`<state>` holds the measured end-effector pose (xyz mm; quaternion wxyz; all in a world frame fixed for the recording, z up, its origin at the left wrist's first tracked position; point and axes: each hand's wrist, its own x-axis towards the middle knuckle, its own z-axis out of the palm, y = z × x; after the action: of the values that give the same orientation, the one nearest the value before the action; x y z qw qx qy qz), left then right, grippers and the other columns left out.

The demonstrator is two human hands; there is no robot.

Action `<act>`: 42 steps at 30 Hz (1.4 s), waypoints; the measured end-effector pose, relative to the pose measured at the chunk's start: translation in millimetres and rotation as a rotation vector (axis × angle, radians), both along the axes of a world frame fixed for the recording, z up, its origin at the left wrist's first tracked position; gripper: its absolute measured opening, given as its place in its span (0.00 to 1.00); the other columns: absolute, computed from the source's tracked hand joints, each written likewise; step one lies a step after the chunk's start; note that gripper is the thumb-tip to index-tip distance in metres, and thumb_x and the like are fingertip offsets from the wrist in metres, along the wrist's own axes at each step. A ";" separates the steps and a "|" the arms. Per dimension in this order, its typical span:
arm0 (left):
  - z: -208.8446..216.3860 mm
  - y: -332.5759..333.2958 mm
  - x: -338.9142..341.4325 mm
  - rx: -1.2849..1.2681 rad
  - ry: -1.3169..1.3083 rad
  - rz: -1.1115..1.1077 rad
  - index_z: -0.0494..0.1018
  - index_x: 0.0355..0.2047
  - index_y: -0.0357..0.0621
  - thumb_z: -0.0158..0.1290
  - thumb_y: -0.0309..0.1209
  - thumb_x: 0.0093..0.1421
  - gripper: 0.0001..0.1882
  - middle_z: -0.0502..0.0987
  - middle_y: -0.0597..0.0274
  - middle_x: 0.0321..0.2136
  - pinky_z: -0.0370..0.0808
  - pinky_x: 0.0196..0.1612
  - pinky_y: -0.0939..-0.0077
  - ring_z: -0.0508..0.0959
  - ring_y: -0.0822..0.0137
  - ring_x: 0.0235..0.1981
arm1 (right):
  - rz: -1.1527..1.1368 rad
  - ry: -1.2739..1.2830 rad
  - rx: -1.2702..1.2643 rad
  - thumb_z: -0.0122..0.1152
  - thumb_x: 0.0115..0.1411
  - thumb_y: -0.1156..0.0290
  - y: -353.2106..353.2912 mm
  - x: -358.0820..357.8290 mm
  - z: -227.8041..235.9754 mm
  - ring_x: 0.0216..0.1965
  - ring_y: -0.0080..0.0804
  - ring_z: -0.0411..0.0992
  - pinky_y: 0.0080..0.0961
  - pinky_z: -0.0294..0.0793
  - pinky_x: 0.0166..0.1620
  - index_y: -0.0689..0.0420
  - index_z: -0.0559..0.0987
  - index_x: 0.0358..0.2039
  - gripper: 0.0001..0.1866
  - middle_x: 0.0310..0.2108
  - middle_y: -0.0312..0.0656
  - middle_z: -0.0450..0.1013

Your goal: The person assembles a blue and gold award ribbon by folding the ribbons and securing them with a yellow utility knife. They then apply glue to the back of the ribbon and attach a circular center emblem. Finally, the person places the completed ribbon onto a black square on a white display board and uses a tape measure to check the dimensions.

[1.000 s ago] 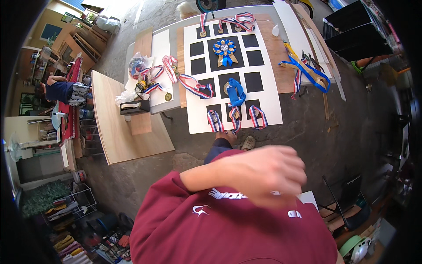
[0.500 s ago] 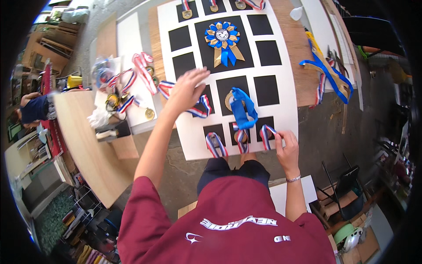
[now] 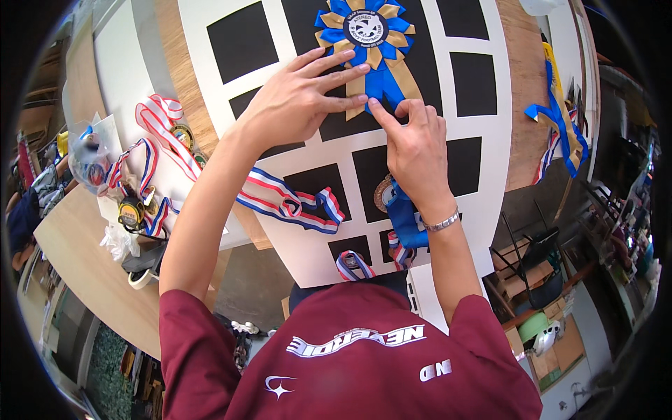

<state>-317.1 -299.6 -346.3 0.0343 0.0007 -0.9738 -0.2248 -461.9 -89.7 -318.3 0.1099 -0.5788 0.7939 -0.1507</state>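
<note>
A blue and gold rosette [image 3: 366, 29] lies on a black panel of a white mat board [image 3: 465, 128]. My left hand [image 3: 287, 105] is spread across the rosette's left side, fingertips on or just over its gold and blue tails. Beside it, my right hand [image 3: 418, 150] stretches its index finger to the blue tail, with the other fingers curled. Under my right wrist, a medal [image 3: 383, 192] with a blue ribbon [image 3: 400, 217] is partly hidden. A striped red, white and blue ribbon [image 3: 294, 208] crosses the board near my left forearm. Small striped-ribbon medals [image 3: 354, 264] sit at the near edge.
To the left lie a pink and white ribbon [image 3: 162, 126], a yellow tape measure [image 3: 131, 212], crumpled plastic [image 3: 120, 243] and a tape roll [image 3: 143, 276]. On the right side rests a blue and gold ribbon [image 3: 568, 133]. A black chair [image 3: 535, 262] stands beyond the board at right.
Both hands have moved forward to the rosette; my right hand has left the striped-ribbon medal at the near right corner. My view has shifted closer over the board.
</note>
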 end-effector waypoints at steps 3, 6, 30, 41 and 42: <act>0.9 0.9 3.3 0.061 0.001 -0.018 0.83 0.59 0.75 0.54 0.15 0.49 0.41 0.70 0.68 0.72 0.61 0.77 0.49 0.66 0.55 0.74 | -0.021 -0.013 0.034 0.61 0.64 0.80 3.4 1.5 -4.7 0.41 0.36 0.68 0.35 0.65 0.45 0.45 0.84 0.61 0.26 0.39 0.37 0.69; 1.1 3.6 8.0 0.097 -0.016 -0.029 0.84 0.58 0.74 0.55 0.17 0.49 0.39 0.70 0.66 0.72 0.61 0.77 0.47 0.65 0.54 0.75 | -0.036 -0.033 0.045 0.60 0.64 0.80 7.8 4.6 -4.2 0.41 0.36 0.68 0.36 0.64 0.45 0.42 0.84 0.61 0.27 0.38 0.37 0.68; 2.3 16.9 5.9 0.066 0.019 0.051 0.85 0.55 0.62 0.59 0.23 0.57 0.26 0.79 0.67 0.61 0.67 0.72 0.52 0.75 0.61 0.67 | -0.131 -0.088 0.002 0.58 0.62 0.80 20.6 17.5 -10.0 0.42 0.34 0.67 0.36 0.61 0.47 0.43 0.86 0.59 0.27 0.38 0.36 0.68; 4.6 21.8 13.7 0.175 -0.005 0.095 0.84 0.56 0.59 0.58 0.22 0.59 0.26 0.78 0.64 0.63 0.66 0.72 0.52 0.74 0.58 0.68 | -0.133 -0.095 0.018 0.58 0.61 0.80 20.7 17.8 -7.6 0.42 0.34 0.67 0.37 0.61 0.48 0.44 0.86 0.59 0.27 0.38 0.36 0.68; 5.7 21.9 14.3 0.183 -0.023 0.103 0.83 0.57 0.58 0.58 0.23 0.59 0.25 0.78 0.63 0.63 0.66 0.72 0.52 0.75 0.58 0.68 | -0.132 -0.098 0.022 0.58 0.61 0.80 20.5 18.0 -7.5 0.42 0.34 0.67 0.37 0.61 0.48 0.44 0.86 0.59 0.27 0.38 0.36 0.68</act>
<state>-302.8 -277.7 -340.6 0.0343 0.0565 -0.9482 -0.3108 -443.9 -69.2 -325.8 0.1448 -0.5157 0.8256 -0.1773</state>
